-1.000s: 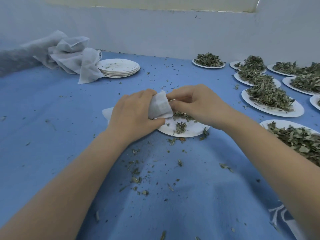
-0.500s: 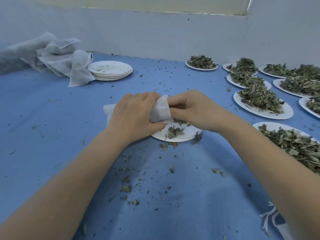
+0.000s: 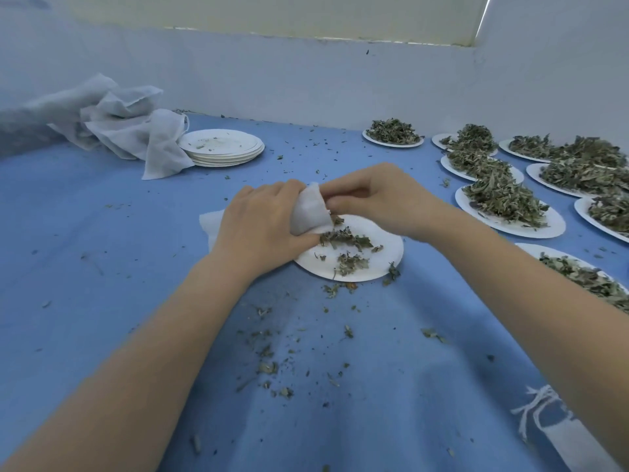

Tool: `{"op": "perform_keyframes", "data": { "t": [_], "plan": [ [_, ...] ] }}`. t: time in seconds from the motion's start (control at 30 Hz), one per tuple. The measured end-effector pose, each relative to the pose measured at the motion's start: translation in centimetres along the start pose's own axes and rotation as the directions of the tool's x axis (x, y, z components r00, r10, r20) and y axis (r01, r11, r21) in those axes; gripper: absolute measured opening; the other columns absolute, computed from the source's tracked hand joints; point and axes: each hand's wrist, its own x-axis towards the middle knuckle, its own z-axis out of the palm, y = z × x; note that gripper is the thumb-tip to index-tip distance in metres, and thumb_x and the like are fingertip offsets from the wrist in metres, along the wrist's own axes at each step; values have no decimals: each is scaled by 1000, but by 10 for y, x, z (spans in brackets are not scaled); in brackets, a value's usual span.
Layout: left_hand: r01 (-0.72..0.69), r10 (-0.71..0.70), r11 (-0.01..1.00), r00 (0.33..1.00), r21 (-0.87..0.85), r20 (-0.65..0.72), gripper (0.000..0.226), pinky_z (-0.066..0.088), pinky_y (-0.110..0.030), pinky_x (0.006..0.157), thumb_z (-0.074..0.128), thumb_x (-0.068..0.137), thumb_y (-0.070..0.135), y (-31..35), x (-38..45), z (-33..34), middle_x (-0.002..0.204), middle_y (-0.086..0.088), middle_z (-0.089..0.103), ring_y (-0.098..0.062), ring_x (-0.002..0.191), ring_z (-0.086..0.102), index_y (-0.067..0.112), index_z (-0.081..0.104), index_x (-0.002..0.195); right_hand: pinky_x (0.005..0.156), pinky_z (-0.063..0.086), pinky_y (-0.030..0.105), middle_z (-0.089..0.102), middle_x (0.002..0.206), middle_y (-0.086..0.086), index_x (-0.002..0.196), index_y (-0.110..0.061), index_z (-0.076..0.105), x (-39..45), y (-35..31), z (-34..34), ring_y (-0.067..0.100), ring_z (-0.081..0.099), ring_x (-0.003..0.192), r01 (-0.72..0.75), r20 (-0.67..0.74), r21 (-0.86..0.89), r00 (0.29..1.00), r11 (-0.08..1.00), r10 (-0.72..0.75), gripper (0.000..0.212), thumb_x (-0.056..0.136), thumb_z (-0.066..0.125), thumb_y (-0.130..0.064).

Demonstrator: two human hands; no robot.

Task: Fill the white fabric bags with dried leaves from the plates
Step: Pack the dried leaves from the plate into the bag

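Still gripping the white bag (image 3: 311,212), left hand (image 3: 262,226) and right hand (image 3: 374,195) pinch it over the plate (image 3: 384,264).

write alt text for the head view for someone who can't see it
Left hand holds a white bag over a nearly empty plate while the right hand pushes dried leaves in. Full plates sit right, empty stacked plates far left.

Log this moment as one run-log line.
left hand: holds white bag | right hand: pinches bag mouth, feeding leaves | plate: few leaves left | stage: filling
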Motion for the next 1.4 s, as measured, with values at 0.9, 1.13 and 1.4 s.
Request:
{"op": "perform_keyframes", "data": {
  "t": [0.9, 1.13, 1.4],
  "plan": [
    [243, -232, 959, 969, -148, 83, 46, 29, -28, 66, 67, 72, 42, -18, -7, 6, 98, 2, 62, -24, 87, 55, 21, 52, 110, 76, 43, 33, 59, 101, 11, 111, -15, 67, 9, 24, 26, 23, 56, 92, -91, 88, -661, 976, 745, 197, 43, 88, 56, -50],
    [231, -218, 963, 971, -141, 102, 47, 28, -28, 67, 67, 74, 43, -17, -7, 5, 100, 2, 62, -22, 89, 55, 21, 52, 112, 59, 36, 2, 64, 86, -11, 104, -26, 72, 2, 25, 12, 3, 52, 73, -123, -43, -436, 992, 891, 116, 19, 87, 66, -29],
    [89, -81, 991, 993, -96, 89, 48, 28, -27, 68, 71, 68, 35, -10, -6, 2, 95, 1, 65, -24, 88, 57, 20, 56, 112, 77, 29, 12, 64, 107, 2, 108, -18, 71, -2, 1, -8, 15, 55, 101, 152, 50, -564, 987, 812, -150, 20, 91, 59, -17]
  ]
}}
